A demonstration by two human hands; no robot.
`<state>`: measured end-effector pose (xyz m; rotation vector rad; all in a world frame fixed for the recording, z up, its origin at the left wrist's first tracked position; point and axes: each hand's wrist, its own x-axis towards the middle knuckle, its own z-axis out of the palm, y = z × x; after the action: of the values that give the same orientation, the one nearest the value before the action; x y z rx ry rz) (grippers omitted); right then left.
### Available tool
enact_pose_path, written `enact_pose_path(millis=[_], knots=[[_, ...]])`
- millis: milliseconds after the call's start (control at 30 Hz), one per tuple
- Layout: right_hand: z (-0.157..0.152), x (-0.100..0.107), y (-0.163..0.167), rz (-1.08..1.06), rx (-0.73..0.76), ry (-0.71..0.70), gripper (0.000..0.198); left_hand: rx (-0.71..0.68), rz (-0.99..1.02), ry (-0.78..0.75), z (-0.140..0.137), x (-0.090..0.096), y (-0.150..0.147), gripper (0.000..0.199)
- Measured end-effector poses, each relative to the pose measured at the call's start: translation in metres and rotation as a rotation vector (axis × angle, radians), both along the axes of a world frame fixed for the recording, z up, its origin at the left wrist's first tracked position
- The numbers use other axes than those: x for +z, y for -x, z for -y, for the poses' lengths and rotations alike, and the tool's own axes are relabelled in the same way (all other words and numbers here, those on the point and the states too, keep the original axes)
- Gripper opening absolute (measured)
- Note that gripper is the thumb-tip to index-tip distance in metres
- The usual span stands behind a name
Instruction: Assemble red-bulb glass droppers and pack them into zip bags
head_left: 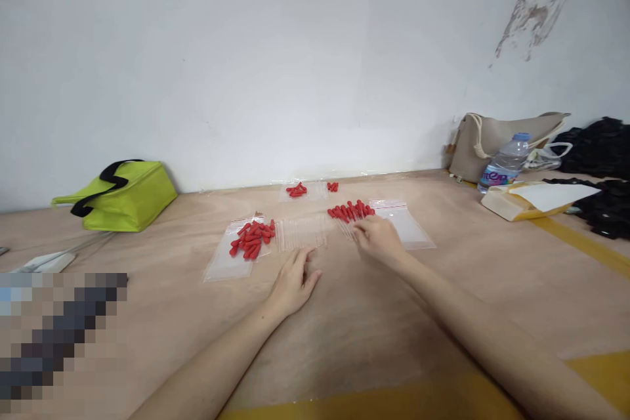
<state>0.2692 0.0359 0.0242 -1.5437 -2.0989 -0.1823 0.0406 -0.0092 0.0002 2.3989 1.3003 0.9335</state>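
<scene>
In the head view, saw the left hand (pixel 294 282) laid low on the wooden tabletop (pixel 339 328), with fingers stretched forward and thumb held apart, fingertips near the closer ends of a row of thin clear tubes (pixel 301 234). Saw the right hand (pixel 380 239) reaching in over the tubes of the red-bulbed droppers (pixel 352 211), with fingertips drawn close together; could not tell whether clamped on one or only touching. Found those droppers side by side, just to the right of the row, with bulbs towards the wall (pixel 295 65).

Left of the row, noted a heap of loose red bulbs (pixel 252 239) on or in a clear zip bag (pixel 227 270); could not tell which. Just beyond the right hand, made out another zip bag (pixel 409 230) lying flat. Near the wall, spotted two smaller clusters of red bulbs, one to the left (pixel 296 190) and one to the right (pixel 333 187).

Further left, saw a lime-green bag (pixel 142 200) with a black strap. Well off to the right, saw a water bottle (pixel 503 164) in front of a beige bag (pixel 465 151), near a yellow-and-white packet (pixel 509 205) and a black heap (pixel 603 151).
</scene>
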Motion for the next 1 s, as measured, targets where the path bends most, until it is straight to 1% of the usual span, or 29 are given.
enact_pose_path(millis=[67,133,200,267,400,500,533,600,700,767,800,867,933,1000], knots=[[-0.020,0.004,-0.008,-0.121,-0.182,0.100,0.027,-0.032,-0.034,0.004,-0.001,-0.001,0.000,0.027],[-0.038,0.004,-0.010,-0.190,-0.310,0.165,0.026,-0.055,-0.055,0.004,-0.001,-0.002,0.000,0.019],[-0.050,0.001,-0.009,-0.214,-0.396,0.205,0.024,-0.058,-0.060,0.005,-0.002,-0.002,0.000,0.017],[-0.057,-0.003,-0.006,-0.212,-0.438,0.230,0.023,-0.058,-0.060,0.013,-0.002,-0.002,0.000,0.017],[-0.063,-0.007,-0.004,-0.192,-0.449,0.235,0.024,-0.065,-0.051,0.026,-0.003,-0.002,0.001,0.016],[-0.060,-0.008,0.001,-0.153,-0.458,0.193,0.025,-0.070,-0.053,0.026,-0.003,-0.003,0.001,0.015],[-0.058,-0.008,0.005,-0.140,-0.442,0.171,0.026,-0.071,-0.055,0.026,-0.003,-0.003,0.001,0.015],[-0.053,-0.007,0.018,-0.115,-0.363,0.138,0.027,-0.071,-0.057,0.025,-0.002,-0.004,-0.001,0.015],[-0.045,-0.007,0.046,-0.078,-0.238,0.162,0.027,-0.062,-0.074,0.003,-0.004,-0.001,0.001,0.014],[-0.041,-0.006,0.064,-0.056,-0.223,0.195,0.025,0.004,-0.122,-0.068,-0.010,0.004,0.007,0.013],[-0.040,-0.005,0.071,-0.046,-0.230,0.211,0.025,0.068,-0.157,-0.126,-0.015,0.007,0.013,0.014],[-0.040,-0.005,0.083,-0.032,-0.249,0.247,0.026,0.261,-0.237,-0.257,-0.026,0.013,0.029,0.017],[-0.042,-0.005,0.090,-0.034,-0.273,0.292,0.027,0.432,-0.284,-0.335,-0.038,0.017,0.047,0.016],[-0.045,-0.005,0.094,-0.058,-0.294,0.335,0.027,0.533,-0.325,-0.376,-0.048,0.019,0.063,0.016]])
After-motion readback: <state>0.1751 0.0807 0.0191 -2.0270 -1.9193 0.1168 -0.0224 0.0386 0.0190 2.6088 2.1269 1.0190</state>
